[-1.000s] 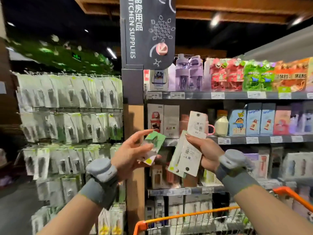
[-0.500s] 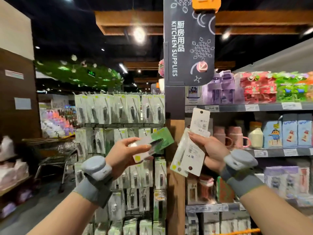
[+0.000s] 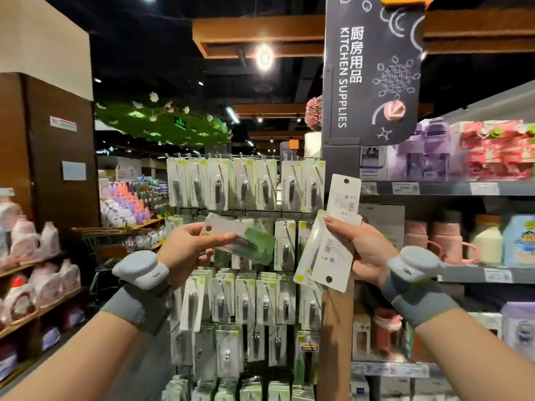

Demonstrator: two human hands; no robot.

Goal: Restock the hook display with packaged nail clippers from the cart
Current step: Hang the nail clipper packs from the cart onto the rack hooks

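While the hook display is filling the middle of the head view, both hands are being held up in front of it, each occupied with packaged nail clippers. The left hand is closing around a single package, with the thumb lying across its upper face and the fingers curling beneath; this package is lying nearly flat, its white hole-punched end sitting at the hand and its green end pointing toward the right side of the display, level with the second row of hooks. The right hand is gripping a small stack of packages, backs facing the camera, with fingertips pressing onto the printed label side and the palm wrapping behind; one card of the stack is standing taller than the rest, its hang hole showing near the top row. This stack is overlapping the right edge of the display and the wooden post beside it. How many cards the stack is containing cannot be told. Each wrist is wearing a grey strap with a pale module. Rows of hung clipper packages are covering the display from top to bottom. Right of the display, a shelf unit is carrying pink cups and boxed goods, and a "KITCHEN SUPPLIES" sign is hanging above.
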